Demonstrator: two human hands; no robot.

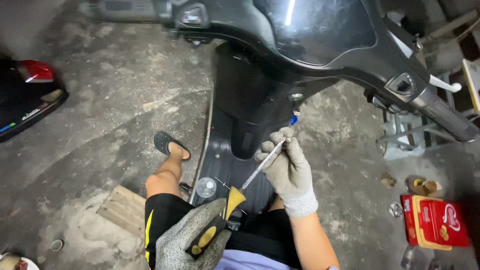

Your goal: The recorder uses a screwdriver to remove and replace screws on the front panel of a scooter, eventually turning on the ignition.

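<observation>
Gripping the black-and-yellow handle of a screwdriver (227, 210) low in the view, the person's gloved left hand (192, 240) is wrapped closed around it, close to the lap and the black shorts. From there the tool's long axis runs up and to the right: the thin metal shaft climbs diagonally from the handle toward the gloved right hand (289, 170), which lies farther out and higher, over the scooter's ribbed footboard (220, 160). That right hand has its fingertips (276, 139) pressed together, pinching the shaft's far end, so the tip is covered and its kind cannot be made out. The right hand is clearly the nearer of the two to the scooter's front panel; just beyond it hangs a small blue key tag (293, 120) below a key slot. On the footboard, just left of the shaft, sits a small clear round cap (206, 187), apart from both hands. The person's bare leg and dark sandal (170, 144) rest on the stained concrete beside the footboard. Farther off, the black handlebar housing (310, 35) fills the top and is cut off by the upper edge. A red-and-yellow box (434, 222) lies at the right, and a red tail light (35, 71) shows at far left.
</observation>
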